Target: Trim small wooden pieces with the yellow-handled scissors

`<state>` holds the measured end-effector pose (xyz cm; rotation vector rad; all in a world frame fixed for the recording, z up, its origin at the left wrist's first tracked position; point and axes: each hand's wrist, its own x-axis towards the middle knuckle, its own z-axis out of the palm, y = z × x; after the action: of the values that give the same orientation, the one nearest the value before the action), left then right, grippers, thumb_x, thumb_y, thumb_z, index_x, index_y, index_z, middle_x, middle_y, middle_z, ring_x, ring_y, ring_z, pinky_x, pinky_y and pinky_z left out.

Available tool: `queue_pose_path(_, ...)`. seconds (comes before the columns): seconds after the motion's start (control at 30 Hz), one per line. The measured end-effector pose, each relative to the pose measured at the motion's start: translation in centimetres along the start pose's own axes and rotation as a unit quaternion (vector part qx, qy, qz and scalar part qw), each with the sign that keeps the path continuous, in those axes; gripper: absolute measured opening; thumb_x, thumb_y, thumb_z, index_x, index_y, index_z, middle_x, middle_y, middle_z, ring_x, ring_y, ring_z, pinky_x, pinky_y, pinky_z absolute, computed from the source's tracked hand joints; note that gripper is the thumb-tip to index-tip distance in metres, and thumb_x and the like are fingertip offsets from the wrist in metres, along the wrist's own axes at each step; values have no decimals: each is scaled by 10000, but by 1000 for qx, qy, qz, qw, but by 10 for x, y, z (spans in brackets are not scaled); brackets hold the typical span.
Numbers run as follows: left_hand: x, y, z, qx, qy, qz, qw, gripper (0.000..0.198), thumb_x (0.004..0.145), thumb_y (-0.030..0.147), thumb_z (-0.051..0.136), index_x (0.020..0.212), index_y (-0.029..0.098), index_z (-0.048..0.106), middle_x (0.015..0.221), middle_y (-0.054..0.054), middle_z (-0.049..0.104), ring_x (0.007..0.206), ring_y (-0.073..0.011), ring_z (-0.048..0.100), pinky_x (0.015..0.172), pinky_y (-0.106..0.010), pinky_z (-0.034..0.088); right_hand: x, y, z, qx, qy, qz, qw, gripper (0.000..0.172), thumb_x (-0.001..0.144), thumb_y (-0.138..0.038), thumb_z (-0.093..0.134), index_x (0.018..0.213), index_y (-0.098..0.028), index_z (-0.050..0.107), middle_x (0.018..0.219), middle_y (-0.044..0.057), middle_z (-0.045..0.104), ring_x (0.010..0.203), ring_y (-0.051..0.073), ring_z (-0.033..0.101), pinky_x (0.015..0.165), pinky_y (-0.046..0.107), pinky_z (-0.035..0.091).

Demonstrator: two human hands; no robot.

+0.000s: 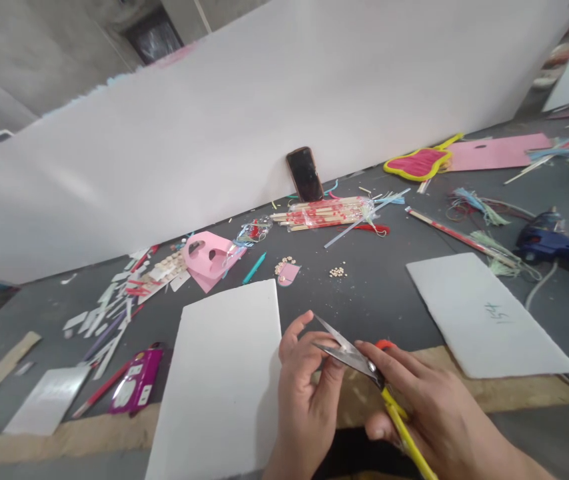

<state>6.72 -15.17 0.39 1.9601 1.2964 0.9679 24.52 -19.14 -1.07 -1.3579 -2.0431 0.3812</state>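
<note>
dark grey work surface [389, 293], white board [264, 120] standing along far edge, phone [305, 174] leaning on it. right hand [434, 407] low centre, fingers closed round yellow-orange handles of scissors [359, 360], blades parted, tips pointing up-left. left hand [307, 380] just beside, fingertips bunched against blades; cannot tell if they pinch anything. white sheet [219, 380] left of hands, second white sheet [484, 320] to right with green writing. blue glue gun [554, 247] far right. stick bundle [322, 213], pink paper shape [209, 257] beyond.
</note>
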Motion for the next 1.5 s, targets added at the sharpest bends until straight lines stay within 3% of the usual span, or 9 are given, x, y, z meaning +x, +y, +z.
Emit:
queue_pose_path(0.23,-3,2,1,11,14,-10,1000,189,907,250,451,826,214,618,963,-65,668,1282,-251,408,1000,-464,417,0,-1,0,29,-38,-2,999,413,900,-425,458,1223,-169,483,877,90,680,672,199,658,560,275,512)
queue_pose_path(0.37,-5,2,2,20,27,-13,999,162,899,248,466,830,213,608,982,-64,662,1287,-249,394,997,-455,417,-1,1,2,18,-22,-2,1000,388,897,-402,457,1213,-177,480,937,105,677,740,210,670,593,275,519)
queue_pose_path(0.6,-4,-2,3,28,57,21,998,129,879,222,501,807,219,607,979,-60,634,1280,-252,381,976,-441,431,0,0,0,-1,2,2,1000,481,846,-471,527,1218,-169,491,958,115,662,826,230,658,624,279,530)
queue_pose_path(0.93,-2,-2,0,0,34,66,997,117,877,185,516,855,233,620,980,-38,627,1274,-243,383,1034,-499,360,2,-3,-6,-10,-1,-7,1000,646,739,-567,634,1218,-162,479,941,116,622,815,238,631,622,302,535)
queue_pose_path(1.07,-2,-1,-2,-4,25,46,999,116,877,187,514,852,235,616,981,-41,612,1274,-242,374,1011,-482,388,-1,0,-2,-6,-10,-18,1000,570,817,-531,562,1239,-161,461,972,128,646,828,243,644,644,309,533)
queue_pose_path(1.2,-2,1,-3,10,18,50,999,149,877,176,505,786,222,614,927,-37,613,1238,-230,409,1063,-491,328,-2,1,0,24,-36,-8,999,444,880,-480,486,1210,-183,462,933,99,663,747,218,657,591,292,512)
queue_pose_path(1.33,-4,0,0,17,32,36,999,165,876,171,496,762,214,607,949,-50,619,1262,-241,388,1016,-455,392,-1,1,0,30,-47,-4,998,342,897,-421,471,1157,-200,479,856,65,668,691,209,655,564,286,493)
queue_pose_path(1.5,-6,-1,3,18,58,27,998,94,858,186,534,777,212,576,982,-53,617,1279,-251,363,996,-453,406,-2,3,2,39,-42,-1,998,371,898,-409,464,1198,-192,446,915,80,665,722,201,657,581,278,504)
